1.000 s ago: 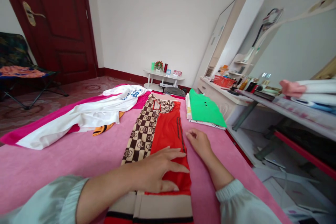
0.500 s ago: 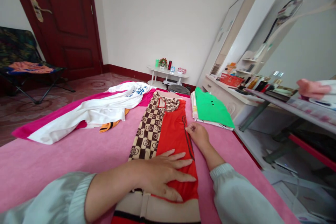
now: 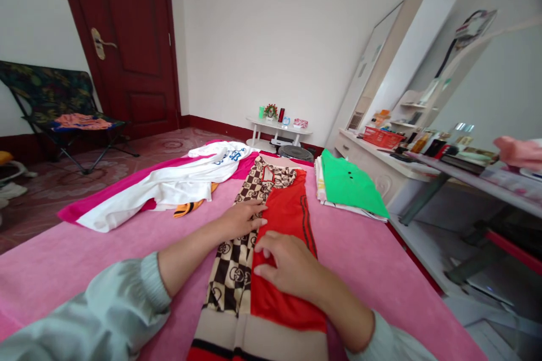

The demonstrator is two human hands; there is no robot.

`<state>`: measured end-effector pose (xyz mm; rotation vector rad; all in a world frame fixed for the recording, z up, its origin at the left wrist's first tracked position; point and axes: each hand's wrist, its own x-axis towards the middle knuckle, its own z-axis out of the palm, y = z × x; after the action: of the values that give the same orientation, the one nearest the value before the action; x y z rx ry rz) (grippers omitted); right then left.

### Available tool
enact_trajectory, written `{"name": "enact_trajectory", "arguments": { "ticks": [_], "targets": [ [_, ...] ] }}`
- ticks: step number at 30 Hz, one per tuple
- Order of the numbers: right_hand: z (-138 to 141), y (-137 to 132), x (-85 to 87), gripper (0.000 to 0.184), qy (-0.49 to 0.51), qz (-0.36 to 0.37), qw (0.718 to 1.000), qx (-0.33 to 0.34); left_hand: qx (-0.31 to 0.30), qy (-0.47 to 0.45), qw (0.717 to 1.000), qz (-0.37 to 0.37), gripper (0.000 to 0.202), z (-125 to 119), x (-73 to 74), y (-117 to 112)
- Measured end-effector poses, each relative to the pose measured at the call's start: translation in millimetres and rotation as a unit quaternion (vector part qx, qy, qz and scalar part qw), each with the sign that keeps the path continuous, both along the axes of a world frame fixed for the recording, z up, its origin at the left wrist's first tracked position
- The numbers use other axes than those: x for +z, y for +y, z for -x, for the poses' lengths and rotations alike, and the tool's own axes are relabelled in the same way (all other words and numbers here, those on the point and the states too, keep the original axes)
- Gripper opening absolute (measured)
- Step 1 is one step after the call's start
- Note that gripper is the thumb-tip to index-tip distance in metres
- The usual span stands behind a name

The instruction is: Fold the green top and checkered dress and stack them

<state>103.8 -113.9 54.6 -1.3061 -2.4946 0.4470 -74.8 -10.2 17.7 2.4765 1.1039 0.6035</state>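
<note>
A long folded shirt (image 3: 285, 211) lies on the pink bed cover (image 3: 364, 271) in front of me. It is red on the right and brown-and-cream checked on the left, with a collar at the far end and a beige and black band near me. My left hand (image 3: 242, 220) rests on the checked part, its fingers reaching to the red edge. Just nearer, my right hand (image 3: 290, 265) is over the red part with its fingers curved and the thumb apart. Neither hand visibly grips the fabric.
On the left lies a spread white and magenta garment (image 3: 169, 186) with an orange piece (image 3: 186, 208) under it. A folded green garment (image 3: 351, 183) tops a pile on the right. Beyond are a low white table (image 3: 279, 125), a folding chair (image 3: 55, 90) and a dressing table (image 3: 381, 152).
My left hand has moved forward from the red part to the checked part. My right hand has left the shirt's right edge and come inward and nearer. The view has shifted slightly left.
</note>
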Motion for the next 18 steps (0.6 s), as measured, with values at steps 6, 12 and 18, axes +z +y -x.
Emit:
{"name": "enact_trajectory", "arguments": {
  "ticks": [6,12,18],
  "targets": [
    [22.5,-28.8,12.8,0.032,0.034,0.067,0.991,0.113,-0.114,-0.015,0.993,-0.020,0.043,-10.5,5.0,-0.7],
    [-13.1,-10.5,29.4,0.037,0.110,0.162,0.972,0.132,-0.111,0.012,0.994,0.009,0.039,9.7,3.5,2.4],
    [-42.0,13.0,15.2,0.053,0.095,0.097,0.989,0.051,-0.154,-0.013,0.986,0.061,0.043,57.8,22.8,-26.0]
  ]
}}
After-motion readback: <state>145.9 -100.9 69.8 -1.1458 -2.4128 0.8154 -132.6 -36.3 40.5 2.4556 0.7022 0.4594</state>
